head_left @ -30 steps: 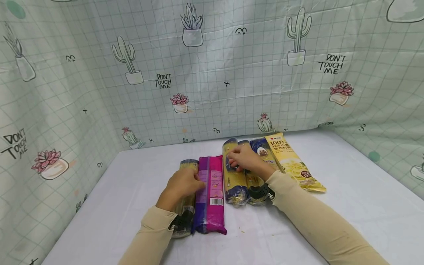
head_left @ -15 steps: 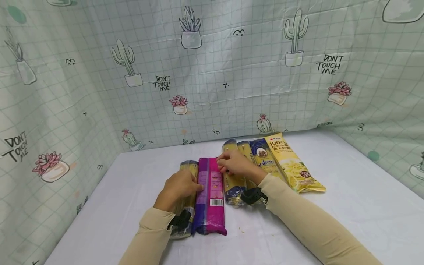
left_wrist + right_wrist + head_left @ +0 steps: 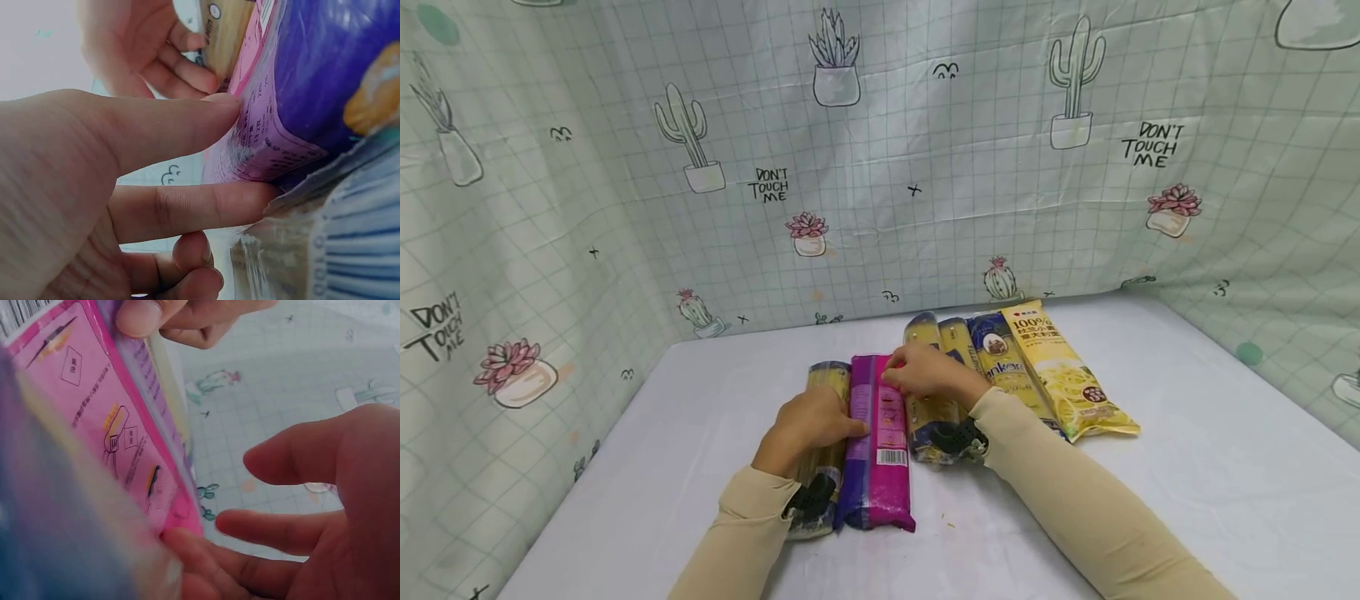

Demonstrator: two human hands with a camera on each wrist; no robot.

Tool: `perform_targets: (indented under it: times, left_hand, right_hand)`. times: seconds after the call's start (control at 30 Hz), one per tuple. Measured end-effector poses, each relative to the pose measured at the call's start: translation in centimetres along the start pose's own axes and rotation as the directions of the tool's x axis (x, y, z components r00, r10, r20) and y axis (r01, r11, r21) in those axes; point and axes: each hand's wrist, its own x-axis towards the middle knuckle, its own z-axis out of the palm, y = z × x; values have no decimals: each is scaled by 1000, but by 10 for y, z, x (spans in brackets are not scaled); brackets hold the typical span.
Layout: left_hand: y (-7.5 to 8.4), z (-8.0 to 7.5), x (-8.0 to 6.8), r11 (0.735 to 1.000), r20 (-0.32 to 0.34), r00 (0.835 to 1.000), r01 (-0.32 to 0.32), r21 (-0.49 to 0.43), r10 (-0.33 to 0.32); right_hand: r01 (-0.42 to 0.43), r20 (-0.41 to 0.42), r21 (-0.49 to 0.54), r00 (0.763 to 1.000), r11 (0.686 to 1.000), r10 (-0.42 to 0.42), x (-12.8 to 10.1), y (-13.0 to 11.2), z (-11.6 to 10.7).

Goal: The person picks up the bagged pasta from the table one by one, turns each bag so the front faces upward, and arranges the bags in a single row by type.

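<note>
A pink-and-purple pasta packet [image 3: 891, 483] lies lengthwise on the table between my hands. My left hand [image 3: 808, 425] reaches over the gold pasta packet [image 3: 827, 377] beside it. In the left wrist view, the left thumb [image 3: 212, 115] touches the pink packet, while the straight index finger reaches the gap between the two packets; its tip is partly hidden. My right hand [image 3: 928, 371] is at the pink packet's upper right edge. The right wrist view shows its thumb [image 3: 281, 456] and index finger apart, with lower fingers beside the packet.
Right of the pink packet lie two gold-and-blue packets, a nearer one [image 3: 925, 421] and another [image 3: 957, 335]. Beyond them are a blue-topped packet [image 3: 1006, 371] and a yellow noodle packet [image 3: 1060, 367]. A patterned curtain [image 3: 880, 167] stands behind the white table [image 3: 1015, 533].
My right hand has moved left from above the gold-and-blue packets to the pink packet's upper right edge. The left hand has stayed nearly in place; the packets lie as before.
</note>
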Motion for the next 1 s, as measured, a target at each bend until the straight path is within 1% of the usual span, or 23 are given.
perform_targets:
  times: [0.17,0.3,0.43,0.63,1.0]
  left_hand:
    - [2,0,0,1000,20,1000,14,-19,-13]
    - [0,1,0,999,22,1000,-9,-43,10]
    - [-6,4,0,996,34,999,-27,-87,31]
    - [-11,4,2,989,25,996,-85,-119,88]
    - [-12,3,4,973,25,990,-130,-192,138]
  right_hand:
    - [-3,-12,-110,1000,994,2,2,-3,-1]
    - [6,-28,-152,1000,988,-10,-1,-2,1]
    - [14,-27,-142,999,990,-18,-5,0,3]
    - [18,-34,-104,999,994,-21,-7,1,2]
    - [9,-47,-141,999,990,-16,-6,1,1]
